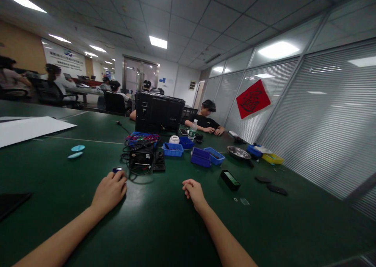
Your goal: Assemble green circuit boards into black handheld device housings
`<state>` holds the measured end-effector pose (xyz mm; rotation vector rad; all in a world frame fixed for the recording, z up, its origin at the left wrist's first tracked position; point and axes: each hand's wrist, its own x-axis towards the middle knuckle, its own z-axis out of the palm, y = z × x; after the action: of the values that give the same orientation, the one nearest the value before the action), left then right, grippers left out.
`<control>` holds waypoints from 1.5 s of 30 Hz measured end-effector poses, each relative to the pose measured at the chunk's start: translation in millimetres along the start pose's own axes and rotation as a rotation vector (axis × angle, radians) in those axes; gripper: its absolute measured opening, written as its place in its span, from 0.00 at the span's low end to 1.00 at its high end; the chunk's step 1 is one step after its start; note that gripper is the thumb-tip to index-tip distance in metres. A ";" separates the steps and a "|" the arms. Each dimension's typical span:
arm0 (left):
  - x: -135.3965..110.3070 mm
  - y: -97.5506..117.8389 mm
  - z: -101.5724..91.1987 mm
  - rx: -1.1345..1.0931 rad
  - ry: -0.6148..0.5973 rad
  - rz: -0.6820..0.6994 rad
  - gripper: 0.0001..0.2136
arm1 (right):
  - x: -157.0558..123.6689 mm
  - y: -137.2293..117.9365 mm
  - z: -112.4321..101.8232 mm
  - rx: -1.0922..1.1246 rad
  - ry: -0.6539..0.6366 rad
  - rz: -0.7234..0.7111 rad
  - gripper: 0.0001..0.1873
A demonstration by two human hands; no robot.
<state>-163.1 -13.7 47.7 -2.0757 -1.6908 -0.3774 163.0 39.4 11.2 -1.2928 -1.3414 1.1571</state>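
Observation:
My left hand (110, 190) is closed, its curled fingers over a small dark flat object (117, 169) with a bright patch, which sticks out beyond the fingertips. Most of that object is hidden by the fingers. My right hand (194, 192) is over the green table (158, 228), fingers bent inward with the thumb against them. Whether anything small is between them I cannot make out. Beyond my left hand stands a black power-supply-like box (141, 159) with tangled cables. To the right of my right hand lies a black box with a greenish top (230, 179).
Blue bins (173, 150), a dark blue box (201, 157), a ball (174, 139) and a water bottle (192, 130) stand ahead. A monitor (160, 111) is behind them. At right are a metal bowl (239, 152) and a yellow tray (272, 158). A person (207, 120) sits across.

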 end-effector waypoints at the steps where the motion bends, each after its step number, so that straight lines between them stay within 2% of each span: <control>1: 1.4 -4.2 0.0 0.013 -0.011 -0.028 0.15 | 0.1 0.4 0.0 -0.002 0.000 -0.003 0.08; 10: 3.2 -38.5 -13.4 0.029 -0.165 -0.341 0.18 | -2.8 -4.2 0.2 -0.033 -0.005 0.000 0.09; 15: -0.5 -58.0 -16.8 0.008 -0.127 -0.453 0.19 | -4.5 -3.3 -1.2 -0.034 -0.018 0.004 0.09; 19: -0.2 -66.6 -20.0 -0.052 -0.096 -0.702 0.24 | -4.3 -3.5 -0.4 -0.044 -0.009 0.007 0.09; 22: 1.3 -76.3 -16.1 -0.164 -0.187 -0.899 0.31 | -3.8 -4.0 0.7 -0.046 -0.013 -0.004 0.09; 24: 1.5 -84.5 -10.8 -0.255 -0.293 -0.953 0.33 | -3.3 -3.9 1.2 -0.044 -0.016 -0.012 0.09; 26: 0.9 -91.6 -5.6 -0.306 -0.354 -0.939 0.32 | -2.8 -3.2 1.3 -0.045 -0.014 -0.016 0.08; 31: -0.1 -96.6 -0.8 -0.338 -0.379 -0.905 0.31 | -2.0 -1.5 0.2 -0.055 -0.014 -0.016 0.09; 37: 2.3 -87.2 -5.6 -0.345 -0.377 -0.876 0.32 | -3.8 -3.3 -1.0 -0.062 -0.028 0.001 0.09; 41: 5.4 -76.7 -11.3 -0.370 -0.429 -0.845 0.31 | -5.3 -6.4 -0.7 -0.062 -0.028 0.012 0.08; 45: 8.8 -71.2 -11.1 -0.366 -0.449 -0.701 0.28 | -6.9 -9.7 -0.7 -0.068 -0.032 0.015 0.08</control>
<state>-229.8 -0.2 72.8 -1.8152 -2.8028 -0.4807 162.5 32.5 20.9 -1.3401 -1.4075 1.1549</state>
